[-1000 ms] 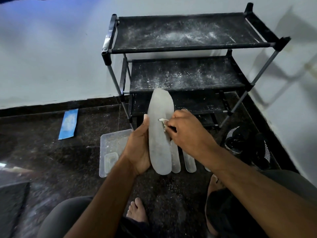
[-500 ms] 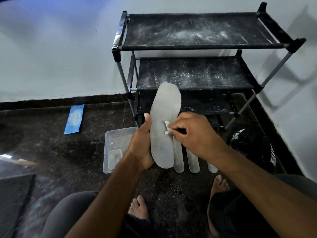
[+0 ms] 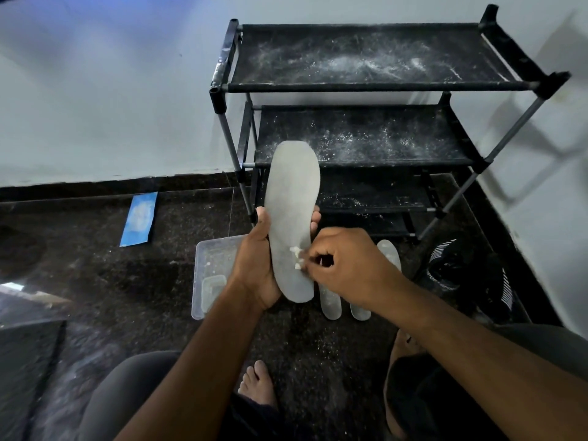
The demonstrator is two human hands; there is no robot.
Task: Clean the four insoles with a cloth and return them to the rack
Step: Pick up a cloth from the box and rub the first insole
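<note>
While the left hand (image 3: 256, 265) grips a grey insole (image 3: 292, 218) from behind, thumb on the left edge and fingertips showing at the right edge, the insole stands upright with the toe end up, in front of the rack's lower shelves. The right hand (image 3: 346, 265) pinches a small white cloth (image 3: 296, 257), fingers curled round it, and presses it against the lower right part of the insole. Most of the cloth is hidden in the fist, only white bits show.

Three more insoles (image 3: 331, 303) lie on the dark floor (image 3: 111, 281) just behind and below the right hand, partly blocked by it and by the held insole; only their heel ends and one toe end show. They lie at the foot of the black rack (image 3: 366, 87), which stands against the white wall (image 3: 95, 90). Its shelves are dusted with white powder.

A clear plastic tub (image 3: 210, 265) sits on the floor left of the held insole, its right side covered by the left hand and wrist. A blue sheet (image 3: 140, 218) lies on the floor further left, near the wall. Dark shoes (image 3: 461, 272) with white stripes sit on the floor right of the rack, beside the right forearm. Bare feet (image 3: 259, 383) and knees show at the bottom edge.
</note>
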